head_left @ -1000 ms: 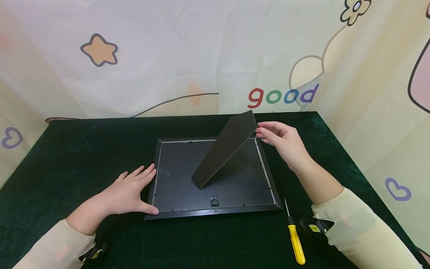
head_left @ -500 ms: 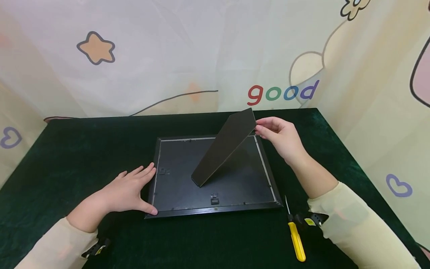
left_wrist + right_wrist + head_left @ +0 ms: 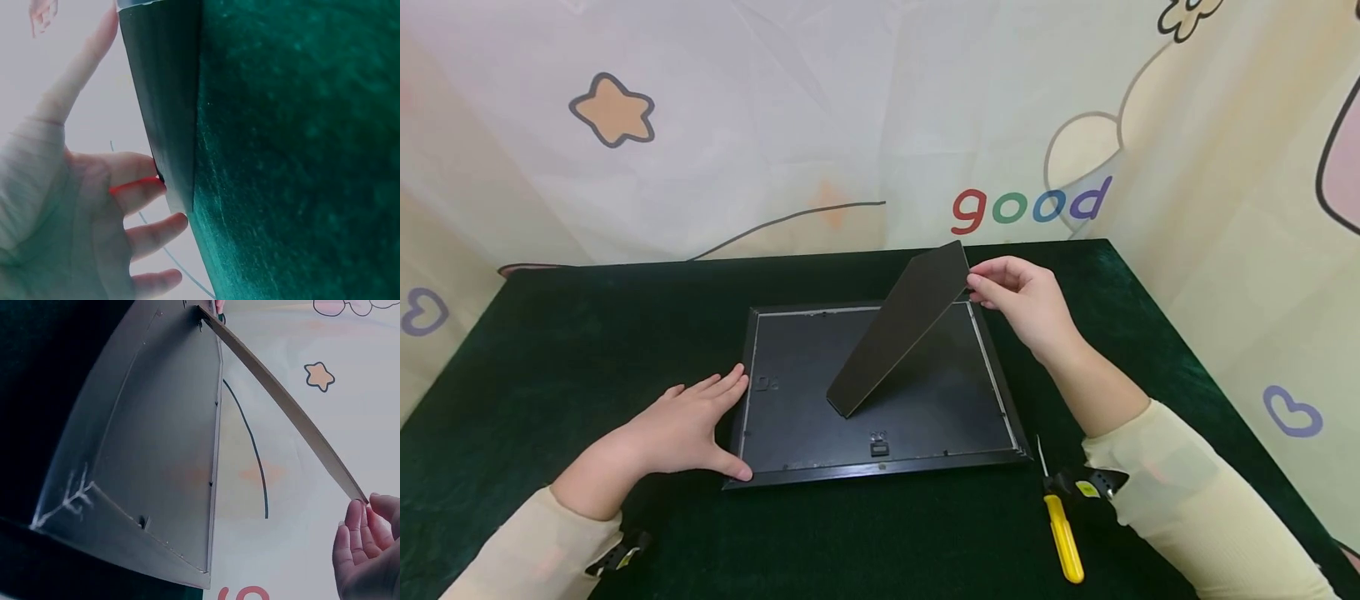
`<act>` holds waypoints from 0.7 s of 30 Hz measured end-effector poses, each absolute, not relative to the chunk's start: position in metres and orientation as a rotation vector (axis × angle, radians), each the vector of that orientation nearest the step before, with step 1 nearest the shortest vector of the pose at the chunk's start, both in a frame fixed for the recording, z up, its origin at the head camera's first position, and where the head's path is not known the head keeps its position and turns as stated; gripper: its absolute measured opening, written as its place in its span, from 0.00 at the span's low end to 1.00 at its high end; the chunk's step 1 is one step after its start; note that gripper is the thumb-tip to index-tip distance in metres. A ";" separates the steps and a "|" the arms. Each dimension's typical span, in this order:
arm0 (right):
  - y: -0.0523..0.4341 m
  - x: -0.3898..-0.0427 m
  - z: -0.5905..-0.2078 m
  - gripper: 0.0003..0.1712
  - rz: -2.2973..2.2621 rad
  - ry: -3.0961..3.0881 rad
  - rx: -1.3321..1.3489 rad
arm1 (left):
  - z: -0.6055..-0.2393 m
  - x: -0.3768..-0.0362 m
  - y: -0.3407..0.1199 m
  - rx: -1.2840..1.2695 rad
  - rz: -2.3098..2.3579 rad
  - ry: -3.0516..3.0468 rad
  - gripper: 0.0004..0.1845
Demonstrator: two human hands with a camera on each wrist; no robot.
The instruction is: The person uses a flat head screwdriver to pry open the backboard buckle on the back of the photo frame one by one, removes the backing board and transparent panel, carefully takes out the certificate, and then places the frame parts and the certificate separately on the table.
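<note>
A black picture frame (image 3: pixel 797 350) lies back side up on the table. Its stand (image 3: pixel 904 329) is raised from the backing, slanting up to the far right. At the stand's upper right edge my right hand (image 3: pixel 1030 312) pinches it between thumb and fingertips; the right wrist view shows the same hold on the stand's tip (image 3: pixel 350 484). Along the frame's left side rests my left hand (image 3: pixel 673 437), fingers spread, thumb by the near left corner. In the left wrist view, fingertips of the left hand (image 3: pixel 81 187) touch the frame's side (image 3: pixel 165 94).
A yellow-handled screwdriver (image 3: pixel 1063 537) lies right of the frame, near my right sleeve, its shaft pointing away. Dark green cloth (image 3: pixel 617 333) covers the table. A printed curtain (image 3: pixel 775 125) hangs behind the far edge and along the sides.
My right hand has shifted slightly left and closed its fingertips more firmly on the stand's edge. The stand's tilt looks nearly the same, and the left hand stays in place.
</note>
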State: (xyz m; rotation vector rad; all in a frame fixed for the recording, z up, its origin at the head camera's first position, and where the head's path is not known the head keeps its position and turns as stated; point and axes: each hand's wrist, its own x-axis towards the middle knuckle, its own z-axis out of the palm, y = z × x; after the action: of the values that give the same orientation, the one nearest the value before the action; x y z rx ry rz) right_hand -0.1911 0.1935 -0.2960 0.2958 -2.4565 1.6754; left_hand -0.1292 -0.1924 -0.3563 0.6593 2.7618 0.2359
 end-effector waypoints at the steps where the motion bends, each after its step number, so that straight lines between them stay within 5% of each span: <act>1: 0.193 -0.191 -0.296 0.18 1.671 -2.456 0.291 | -0.356 -0.129 -0.192 0.663 0.234 2.762 0.62; 21: 0.203 -0.203 -0.313 0.17 1.654 -2.581 0.105 | -0.356 -0.129 -0.192 0.651 0.265 2.754 0.62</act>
State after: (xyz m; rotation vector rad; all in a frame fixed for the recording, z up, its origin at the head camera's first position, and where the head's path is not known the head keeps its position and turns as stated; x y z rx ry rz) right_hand -0.2032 0.2028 -0.3125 0.1049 -2.5812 1.6543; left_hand -0.1286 -0.1920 -0.3561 0.6515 2.7535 0.2645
